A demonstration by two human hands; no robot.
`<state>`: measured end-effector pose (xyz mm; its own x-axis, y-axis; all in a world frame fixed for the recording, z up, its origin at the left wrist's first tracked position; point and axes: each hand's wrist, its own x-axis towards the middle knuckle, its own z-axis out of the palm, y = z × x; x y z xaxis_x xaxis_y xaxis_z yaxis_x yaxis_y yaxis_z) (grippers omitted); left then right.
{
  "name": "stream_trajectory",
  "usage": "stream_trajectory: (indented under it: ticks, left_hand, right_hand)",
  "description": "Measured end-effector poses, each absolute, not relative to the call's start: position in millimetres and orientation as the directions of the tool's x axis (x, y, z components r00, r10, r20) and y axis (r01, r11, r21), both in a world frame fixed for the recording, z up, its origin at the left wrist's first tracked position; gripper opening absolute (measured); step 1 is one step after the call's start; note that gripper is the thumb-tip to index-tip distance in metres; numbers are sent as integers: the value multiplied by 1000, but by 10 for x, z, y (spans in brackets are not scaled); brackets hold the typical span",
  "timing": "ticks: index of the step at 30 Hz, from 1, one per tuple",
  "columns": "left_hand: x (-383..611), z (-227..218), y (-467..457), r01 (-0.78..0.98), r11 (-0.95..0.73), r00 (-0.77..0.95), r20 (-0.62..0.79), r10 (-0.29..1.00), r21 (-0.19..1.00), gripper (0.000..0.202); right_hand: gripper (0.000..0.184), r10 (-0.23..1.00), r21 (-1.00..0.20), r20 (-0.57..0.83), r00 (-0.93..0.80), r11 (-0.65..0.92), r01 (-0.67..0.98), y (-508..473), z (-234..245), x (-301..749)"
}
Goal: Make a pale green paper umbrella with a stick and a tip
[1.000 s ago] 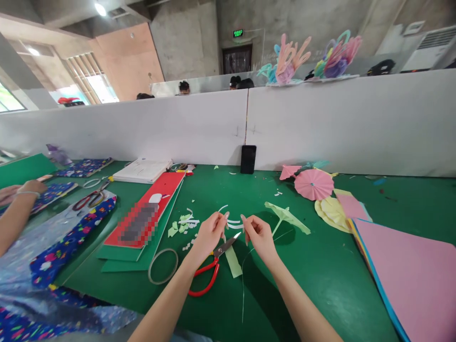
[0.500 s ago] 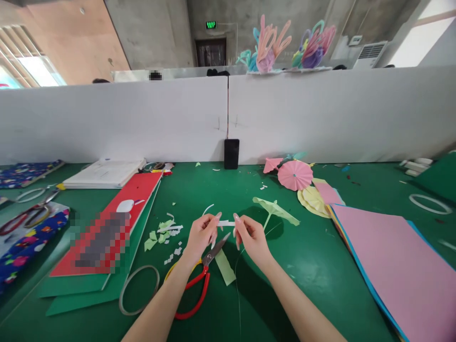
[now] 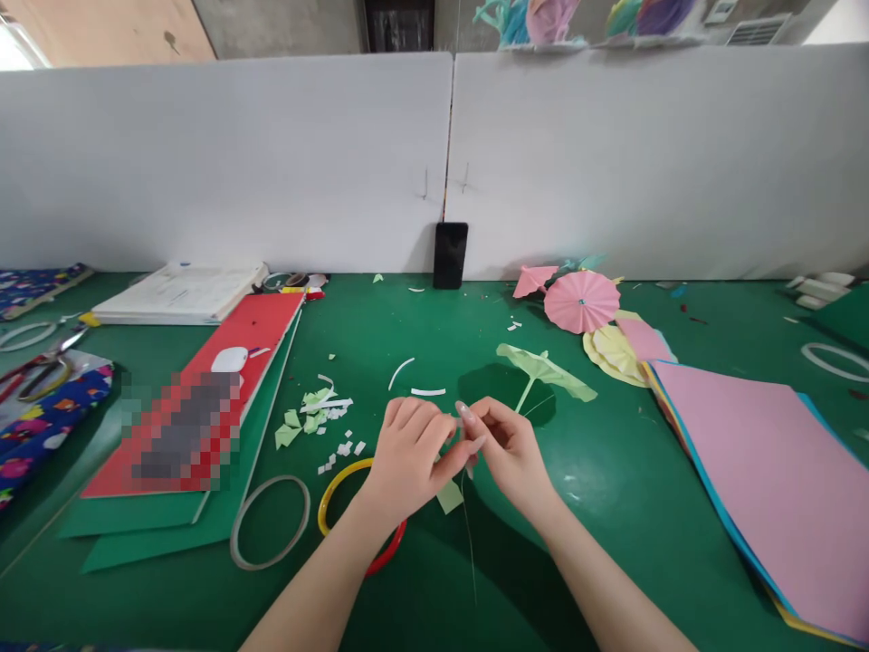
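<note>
Head view: the left hand [image 3: 407, 453] and the right hand [image 3: 514, 448] meet fingertip to fingertip above the middle of the green worktop [image 3: 611, 507], towards its front edge. Both are closed in a pinch on the top end of a thin wire [image 3: 470, 534], which hangs from the fingers and trails towards the front edge. Whether a bit of paper sits in the pinch too, I cannot tell.

Work this fine seems to go best with the pinches kept close together and the wire held straight, so that it neither kinks nor slips. Turning it with small rolls of thumb and forefinger should serve better than moving the wrists.

Under the left hand lie scissors [image 3: 339, 493] with yellow and red handles, touching a pale green strip [image 3: 449, 496]. A tape ring [image 3: 268, 522] lies just to the left. Beyond the hands are two white slivers [image 3: 427, 391], green scraps [image 3: 313, 407] and a green paper umbrella [image 3: 543, 369]. A pink umbrella [image 3: 582, 301] and a phone [image 3: 451, 254] stand nearer the back edge, and pink sheets [image 3: 767, 489] fill the right edge.
</note>
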<state>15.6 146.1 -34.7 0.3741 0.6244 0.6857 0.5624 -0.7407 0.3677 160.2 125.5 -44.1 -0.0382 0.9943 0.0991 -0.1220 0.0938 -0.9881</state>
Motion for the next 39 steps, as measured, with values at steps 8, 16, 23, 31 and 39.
stream_trajectory:
  ticks: [8,16,23,31,39]
  left_hand:
    - [141,-240,1455,441,-781,520,583,624,442,20]
    - [235,-270,1356,518,-777,367,727,580,358,19]
    - [227,-222,1340,446,-791,423,680,599,419,11]
    - [256,-219,1299,306,-757,400,644,652,577,4]
    - [247,-211,1310,291,-728,425,598,680,621,3]
  right_hand:
    - [30,953,-965,108,-283,32,-261,1160,-340,1680]
    - [23,979,-975,189,-76,178,-131,1153,-347,1639]
    - [24,941,-968,166,-294,99,-230,1117,-312,1674]
    - [31,913,-960,202,-354,113,-256,1050,-345,1752]
    - [22,923,-961,272,-271,274,-31,1065,-336,1726]
